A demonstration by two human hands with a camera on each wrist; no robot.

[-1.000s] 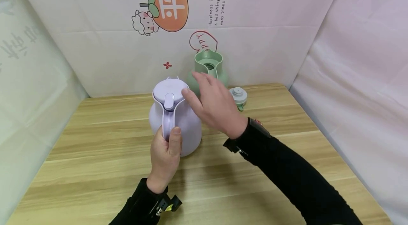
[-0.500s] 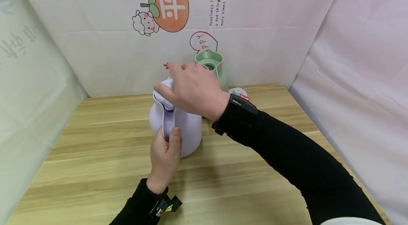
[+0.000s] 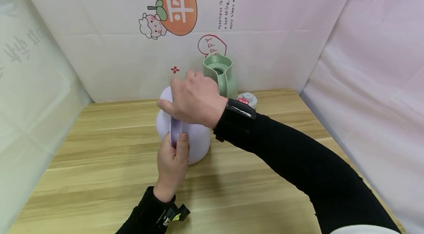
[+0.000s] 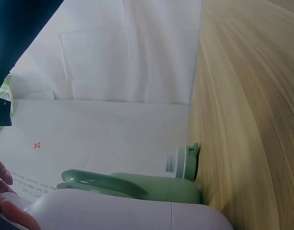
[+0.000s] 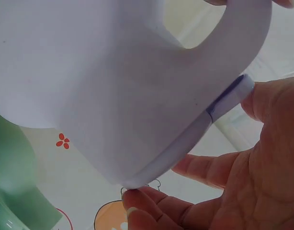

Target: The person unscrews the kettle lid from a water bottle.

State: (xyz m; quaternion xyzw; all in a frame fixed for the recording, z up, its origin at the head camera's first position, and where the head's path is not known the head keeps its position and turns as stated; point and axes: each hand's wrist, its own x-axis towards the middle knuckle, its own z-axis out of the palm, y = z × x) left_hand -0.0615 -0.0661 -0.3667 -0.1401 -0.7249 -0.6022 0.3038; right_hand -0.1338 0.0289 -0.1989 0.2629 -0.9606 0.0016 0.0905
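A lavender jug (image 3: 198,144) stands on the wooden table in the head view, its handle toward me. My left hand (image 3: 172,164) grips that handle, thumb lying along its side. Over the top, my right hand (image 3: 197,99) spans the jug's lid (image 5: 173,153). From the right wrist view, its thumb touches the lid's lever (image 5: 233,98), while the other fingers (image 5: 154,206) reach to the far edge near the spout. In the head view the right hand hides most of the lid. The left wrist view has the jug's side (image 4: 113,211) along its bottom.
A green jug (image 3: 228,79) with an open top stands behind the lavender one, near the back cloth. Right of it lies a grey-green stopper (image 3: 248,98). Printed white cloths (image 3: 281,53) border the table (image 3: 99,160) at the back and sides.
My right hand has moved left from beside the lavender jug onto its lid, and its fingers have closed in around it. The left hand keeps hold of the handle.
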